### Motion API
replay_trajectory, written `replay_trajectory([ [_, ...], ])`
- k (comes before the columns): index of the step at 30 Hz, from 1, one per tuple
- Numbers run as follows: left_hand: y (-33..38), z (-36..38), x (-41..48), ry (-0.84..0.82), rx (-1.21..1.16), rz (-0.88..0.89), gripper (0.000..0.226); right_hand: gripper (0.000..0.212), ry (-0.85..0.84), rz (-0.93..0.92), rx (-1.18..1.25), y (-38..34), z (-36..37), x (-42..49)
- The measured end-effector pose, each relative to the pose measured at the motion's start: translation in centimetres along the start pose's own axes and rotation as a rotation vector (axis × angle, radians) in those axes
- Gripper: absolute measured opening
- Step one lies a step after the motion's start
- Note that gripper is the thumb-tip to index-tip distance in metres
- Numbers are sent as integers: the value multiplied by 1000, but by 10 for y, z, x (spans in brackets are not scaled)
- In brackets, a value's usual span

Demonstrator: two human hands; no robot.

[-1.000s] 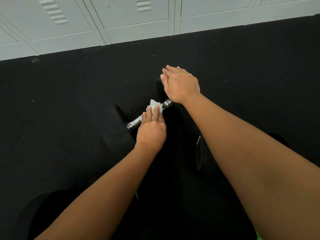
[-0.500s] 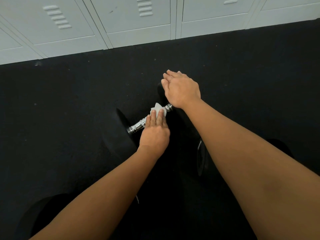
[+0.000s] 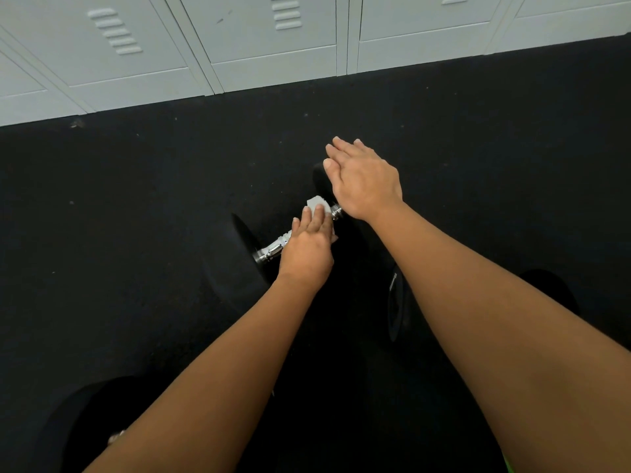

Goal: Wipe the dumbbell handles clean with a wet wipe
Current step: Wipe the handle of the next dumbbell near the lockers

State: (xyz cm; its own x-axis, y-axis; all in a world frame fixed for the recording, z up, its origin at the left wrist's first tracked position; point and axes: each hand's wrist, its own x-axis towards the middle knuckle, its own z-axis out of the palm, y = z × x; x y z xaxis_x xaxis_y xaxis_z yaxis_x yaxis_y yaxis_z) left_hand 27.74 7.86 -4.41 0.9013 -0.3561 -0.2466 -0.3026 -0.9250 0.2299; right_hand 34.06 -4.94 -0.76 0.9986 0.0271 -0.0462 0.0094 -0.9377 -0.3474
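A dumbbell [image 3: 273,249] lies on the black floor [image 3: 136,216] before a row of grey lockers [image 3: 239,46]; the left hand [image 3: 307,249] lies over its chrome handle [image 3: 271,251], fingers curled down, pressing a white wet wipe [image 3: 317,203] against the bar near its far end; the right hand [image 3: 363,180] rests flat and open, fingers straight, on the far black weight head [image 3: 319,177], holding nothing; more black dumbbells lie nearer the person.
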Motion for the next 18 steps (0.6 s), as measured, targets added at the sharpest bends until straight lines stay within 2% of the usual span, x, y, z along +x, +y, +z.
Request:
replay_trajectory([
  [6,-4,2,-4,4,20,80,49,47,17,-3,1,1,-1,-6],
  [9,-4,4,-10,67,-41,-22,47,47,26,10,7,3,0,-10],
  [12,9,5,-5,59,-63,-78,50,47,36,9,10,3,2,-10],
  [18,11,14,-13,29,132,46,57,48,57,-11,8,7,7,-11],
])
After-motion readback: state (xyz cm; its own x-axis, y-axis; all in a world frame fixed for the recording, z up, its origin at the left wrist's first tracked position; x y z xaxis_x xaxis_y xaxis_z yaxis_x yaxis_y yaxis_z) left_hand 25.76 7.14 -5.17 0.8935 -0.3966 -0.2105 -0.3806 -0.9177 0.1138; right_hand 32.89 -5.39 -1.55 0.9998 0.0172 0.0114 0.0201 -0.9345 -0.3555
